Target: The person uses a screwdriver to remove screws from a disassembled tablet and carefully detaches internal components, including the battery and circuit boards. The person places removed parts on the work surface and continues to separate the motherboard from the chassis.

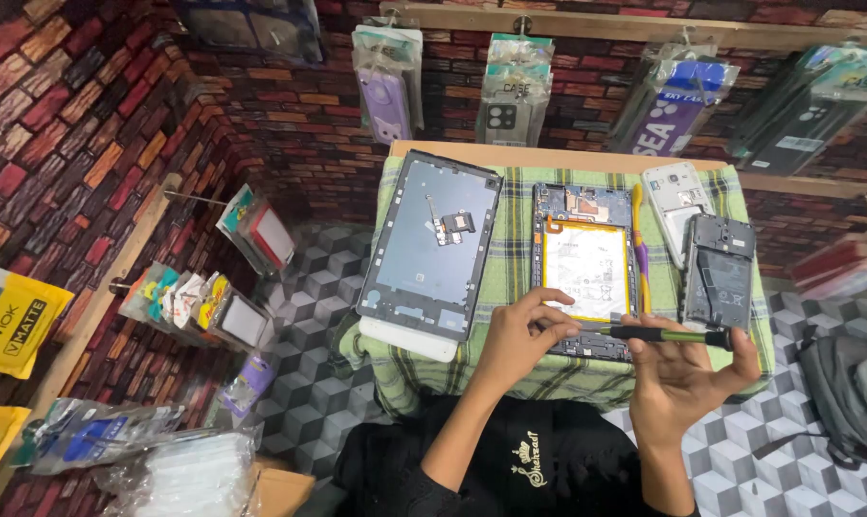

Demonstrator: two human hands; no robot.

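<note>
- The right hand [677, 373] was curled around a screwdriver [668, 334] with a dark grip and green shaft, holding it level and pointing left, the thumb hooked over the butt end at the right.
- The left hand [521, 337] sat just left of it, fingers pinched down at the screwdriver's tip; whether it gripped anything small there, I could not tell.
- Both hands worked at the near edge of an opened tablet [583, 270], back off, a big white battery showing in its middle and a board strip along the far end.
- That tablet lay in the middle of the surface [515, 258], which was covered by a green checked cloth.
- A thin yellow pry tool [641, 251] lay along the tablet's right side, just beside it.
- To the left lay a blue-grey tablet back frame [430, 244], tilted a little, with a white slab poking out under its near end.
- On the right, a dark opened phone [720, 273] lay close to the right hand, and a white opened phone [675, 206] lay beyond it, partly tucked under.
- Packaged phone cases [515, 88] hung on the brick-patterned wall at the far side.
- More packets hung from a rack [189, 302] at the left.
- A dark bag [845, 397] rested on the cube-patterned floor at the right.
</note>
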